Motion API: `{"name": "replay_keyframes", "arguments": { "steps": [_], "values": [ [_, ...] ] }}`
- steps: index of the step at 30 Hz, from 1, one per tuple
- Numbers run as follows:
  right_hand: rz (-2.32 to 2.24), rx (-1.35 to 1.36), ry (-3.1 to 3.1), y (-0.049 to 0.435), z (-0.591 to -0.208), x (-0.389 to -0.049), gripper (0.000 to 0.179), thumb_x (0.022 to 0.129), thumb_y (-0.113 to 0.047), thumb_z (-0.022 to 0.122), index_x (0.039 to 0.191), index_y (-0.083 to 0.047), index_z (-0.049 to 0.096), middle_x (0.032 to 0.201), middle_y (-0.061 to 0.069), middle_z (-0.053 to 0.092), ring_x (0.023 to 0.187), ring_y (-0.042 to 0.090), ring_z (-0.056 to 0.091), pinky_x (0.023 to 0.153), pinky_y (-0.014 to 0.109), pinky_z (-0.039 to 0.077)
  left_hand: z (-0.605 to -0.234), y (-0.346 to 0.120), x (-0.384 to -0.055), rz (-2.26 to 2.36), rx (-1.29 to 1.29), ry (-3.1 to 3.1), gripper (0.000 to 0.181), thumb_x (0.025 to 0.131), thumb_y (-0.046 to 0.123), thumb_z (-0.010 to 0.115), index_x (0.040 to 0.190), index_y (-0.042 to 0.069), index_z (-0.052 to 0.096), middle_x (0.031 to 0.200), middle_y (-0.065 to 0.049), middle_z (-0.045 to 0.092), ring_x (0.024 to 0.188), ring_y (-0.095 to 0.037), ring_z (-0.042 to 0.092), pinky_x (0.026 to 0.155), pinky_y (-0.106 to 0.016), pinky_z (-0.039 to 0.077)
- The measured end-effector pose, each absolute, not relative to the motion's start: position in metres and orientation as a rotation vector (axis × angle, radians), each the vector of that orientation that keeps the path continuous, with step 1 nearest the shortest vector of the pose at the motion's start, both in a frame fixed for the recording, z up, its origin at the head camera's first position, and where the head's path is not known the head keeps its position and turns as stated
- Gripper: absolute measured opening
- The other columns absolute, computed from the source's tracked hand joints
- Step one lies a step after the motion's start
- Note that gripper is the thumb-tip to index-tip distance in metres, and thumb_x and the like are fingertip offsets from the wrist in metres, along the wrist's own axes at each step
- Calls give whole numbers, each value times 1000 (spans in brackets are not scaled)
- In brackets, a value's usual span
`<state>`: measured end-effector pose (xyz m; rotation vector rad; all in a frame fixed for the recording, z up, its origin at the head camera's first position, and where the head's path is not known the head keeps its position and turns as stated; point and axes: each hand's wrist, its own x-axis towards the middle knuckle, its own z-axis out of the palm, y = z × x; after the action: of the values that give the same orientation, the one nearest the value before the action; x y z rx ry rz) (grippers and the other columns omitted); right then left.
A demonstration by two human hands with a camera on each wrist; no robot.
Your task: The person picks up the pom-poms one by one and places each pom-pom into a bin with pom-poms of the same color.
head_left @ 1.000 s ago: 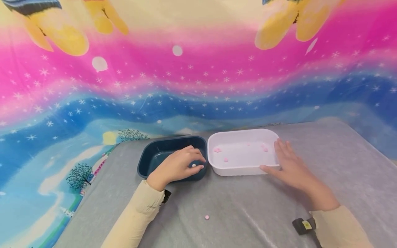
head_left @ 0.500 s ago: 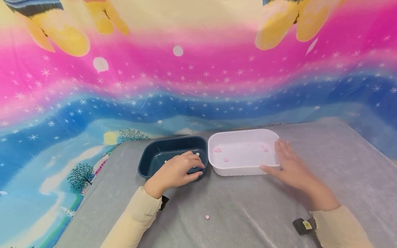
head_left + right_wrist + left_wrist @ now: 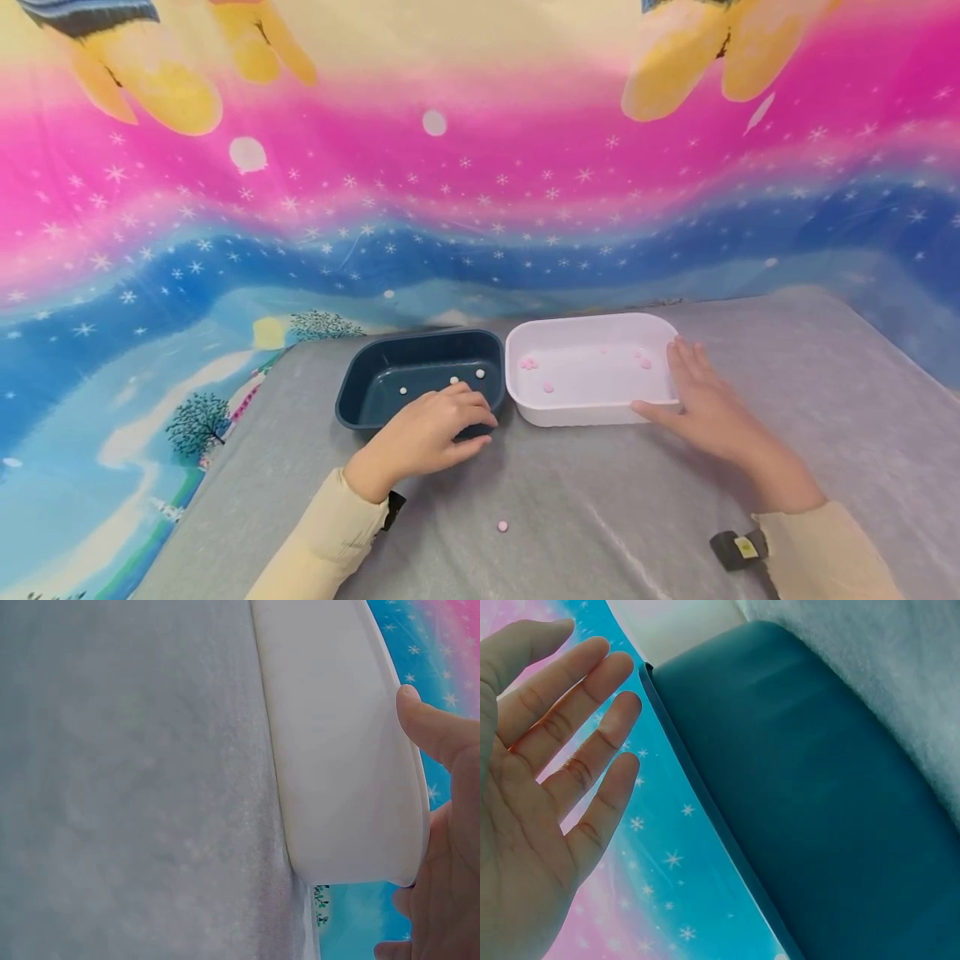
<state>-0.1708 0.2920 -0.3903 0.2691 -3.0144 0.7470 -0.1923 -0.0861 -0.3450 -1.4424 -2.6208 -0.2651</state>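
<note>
My left hand (image 3: 431, 429) hovers over the near rim of a dark teal basin (image 3: 367, 350), fingers relaxed and nothing between them. In the left wrist view its palm and spread fingers (image 3: 600, 746) are bare beside the basin's rim. Small white balls (image 3: 480, 374) lie on the basin floor; the hand covers part of it. My right hand (image 3: 712, 408) rests against the right end of a white basin (image 3: 581, 415), fingers straight along the end and thumb at the front rim. Several small pink balls (image 3: 528, 364) lie scattered inside the white basin.
One pink ball (image 3: 502, 526) lies alone on the grey cloth (image 3: 600, 500) in front of the basins. The two basins stand side by side, rims close together. A colourful printed curtain (image 3: 480, 208) hangs behind the cloth-covered surface.
My left hand has drawn back toward the near rim of the teal basin and relaxed, uncovering white balls on its floor. The right hand has stayed at the white basin.
</note>
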Motion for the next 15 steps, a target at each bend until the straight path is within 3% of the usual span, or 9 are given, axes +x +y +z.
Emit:
{"name": "replay_keyframes", "arguments": {
  "steps": [10,13,15],
  "values": [
    [744,272,-3014,293,-390,-171,109,93,-61,55,156,9,-1,164,28,-7,150,49,-11,109,78,13,-347,-85,-178,-200,-1477,-2606,17,94,26,68,106,18,76,102,9,69,97,-8,58,73,-27,54],
    [741,269,-3018,293,-390,-171,109,93,-62,55,156,8,-1,164,28,-8,150,49,-11,110,77,12,-349,-84,-174,-173,-1482,-2623,18,93,28,69,107,18,76,103,10,69,101,-8,59,86,-29,56],
    [742,269,-3017,293,-390,-171,109,93,-62,55,156,8,-1,164,28,-8,150,49,-11,110,77,12,-350,-83,-172,-155,-1492,-2626,18,93,28,69,107,18,76,103,10,68,103,-8,60,87,-30,56]
  ]
}}
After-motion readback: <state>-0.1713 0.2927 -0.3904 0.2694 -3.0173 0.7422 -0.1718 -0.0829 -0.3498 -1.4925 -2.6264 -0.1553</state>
